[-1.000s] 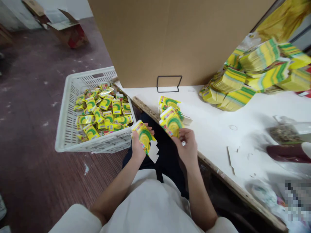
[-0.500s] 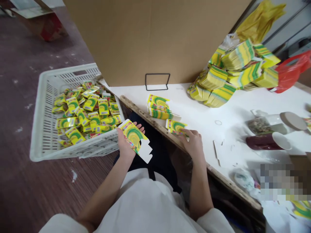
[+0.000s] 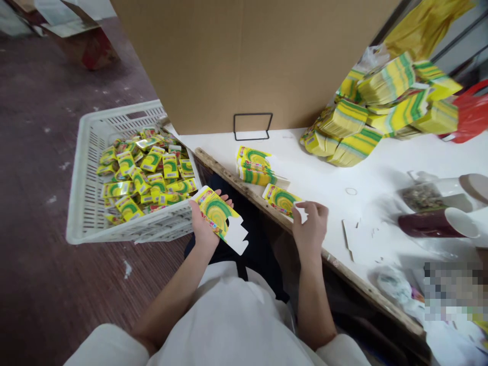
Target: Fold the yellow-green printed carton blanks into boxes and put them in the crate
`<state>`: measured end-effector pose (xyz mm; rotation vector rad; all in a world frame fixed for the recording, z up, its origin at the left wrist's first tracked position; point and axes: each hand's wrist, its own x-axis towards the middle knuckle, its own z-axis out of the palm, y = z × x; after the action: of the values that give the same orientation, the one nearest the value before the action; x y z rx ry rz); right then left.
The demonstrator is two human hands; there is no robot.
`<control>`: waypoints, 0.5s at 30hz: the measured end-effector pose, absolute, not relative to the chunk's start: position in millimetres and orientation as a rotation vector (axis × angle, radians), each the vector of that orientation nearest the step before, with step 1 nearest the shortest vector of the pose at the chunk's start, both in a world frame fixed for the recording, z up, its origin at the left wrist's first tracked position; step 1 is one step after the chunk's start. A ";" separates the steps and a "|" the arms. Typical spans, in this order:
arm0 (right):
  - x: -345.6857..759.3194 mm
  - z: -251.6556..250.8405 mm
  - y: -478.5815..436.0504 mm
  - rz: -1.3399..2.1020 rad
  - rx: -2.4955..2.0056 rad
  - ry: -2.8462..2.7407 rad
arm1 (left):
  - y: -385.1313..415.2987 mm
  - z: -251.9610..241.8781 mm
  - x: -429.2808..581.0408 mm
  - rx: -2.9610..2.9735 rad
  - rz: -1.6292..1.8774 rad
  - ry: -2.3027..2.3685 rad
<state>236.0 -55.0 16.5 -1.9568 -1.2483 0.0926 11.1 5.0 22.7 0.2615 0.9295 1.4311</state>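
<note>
My left hand is closed on a flat yellow-and-green carton, thumb over its edge and fingers underneath. The carton's white notched end flap sticks out toward my body. Over the table's front edge, my right hand pinches the white end of a second carton, which lies on the white tabletop. Behind that carton rests a small stack of flat cartons, slightly fanned.
To the left stands a white plastic basket full of small filled yellow boxes. A tall cardboard sheet rises at the back beside a black wire stand. Bundled cartons, a glass jar and a maroon cup occupy the right.
My right hand has shifted slightly right to the end of the carton on the table, uncovering more of its print and a white flap. The left hand keeps its hold; the view has shifted.
</note>
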 end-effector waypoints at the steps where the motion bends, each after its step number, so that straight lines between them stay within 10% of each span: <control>1: 221.6 20.6 -56.4 0.194 -1.866 -1.296 | 3.9 22.5 13.9 0.274 1.450 0.923; 5: 151.5 25.8 -64.2 0.822 -1.461 -1.496 | -2.4 21.7 23.6 0.371 1.511 0.871; 15: 114.3 16.6 -65.4 1.115 -1.338 -1.185 | -12.5 17.5 25.2 0.595 1.655 0.854</control>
<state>114.3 -65.4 16.6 -1.3383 -1.1852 1.1148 25.2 -12.5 17.5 0.5954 0.8539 1.6555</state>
